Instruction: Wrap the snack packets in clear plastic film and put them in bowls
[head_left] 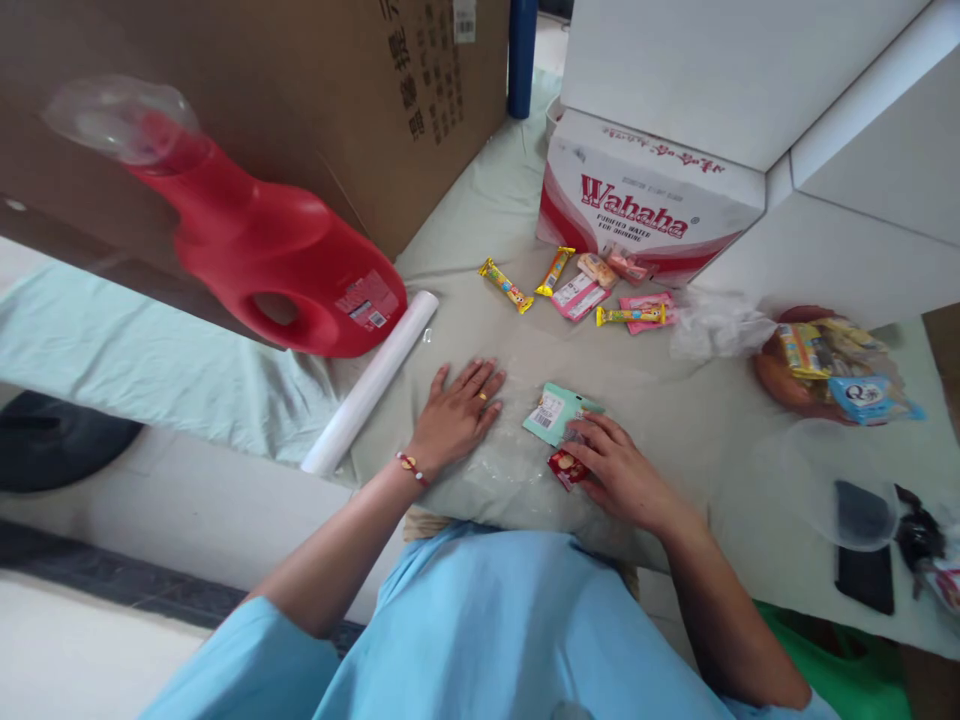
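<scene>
My left hand lies flat, fingers spread, on a sheet of clear plastic film over the pale green cloth. The fingers of my right hand curl over a small red snack packet, with the thumb by its lower edge. Touching those fingertips is a mint-green snack packet with a white barcode label, lying flat; its right end is partly covered by the hand. A white roll of film rests diagonally to the left of my left hand.
Yellow snack sticks and pink packets lie before a Wahaha carton. A large red jug stands left, beside a brown cardboard box. On the right are a snack bowl, a clear plastic tub and a phone.
</scene>
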